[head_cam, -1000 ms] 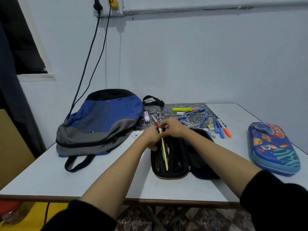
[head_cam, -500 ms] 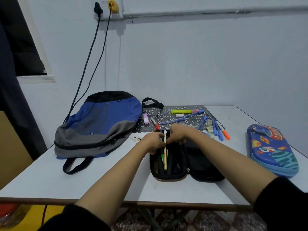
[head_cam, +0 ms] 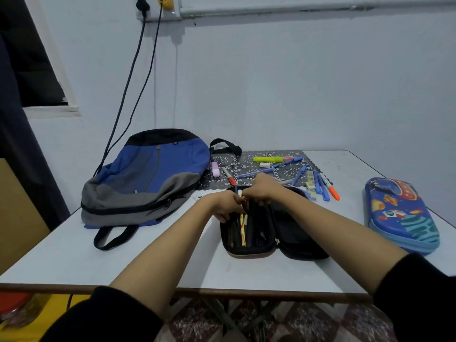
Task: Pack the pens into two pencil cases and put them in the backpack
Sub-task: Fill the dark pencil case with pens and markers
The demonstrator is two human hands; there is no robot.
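Note:
An open black pencil case (head_cam: 283,240) lies in the middle of the white table, with several pens in its left half, among them a yellow patterned pen (head_cam: 243,229). My left hand (head_cam: 228,203) curls over the far left end of the case and holds the tops of the pens. My right hand (head_cam: 262,188) meets it from the right, fingers curled at the same pen tops. A closed blue space-print pencil case (head_cam: 401,214) lies at the right. The blue and grey backpack (head_cam: 145,174) lies flat at the left, zipped.
Loose pens lie on a dark patterned mat (head_cam: 259,166) behind the case: a yellow highlighter (head_cam: 267,159), blue pens (head_cam: 320,185), an orange marker (head_cam: 330,188), a red marker (head_cam: 229,176), a pink eraser (head_cam: 215,169). Two cables (head_cam: 128,95) hang down the wall behind the backpack.
The yellow pen has gone from slanted to lying straight along the case's left half. Both hands have closed in at the case's far end.

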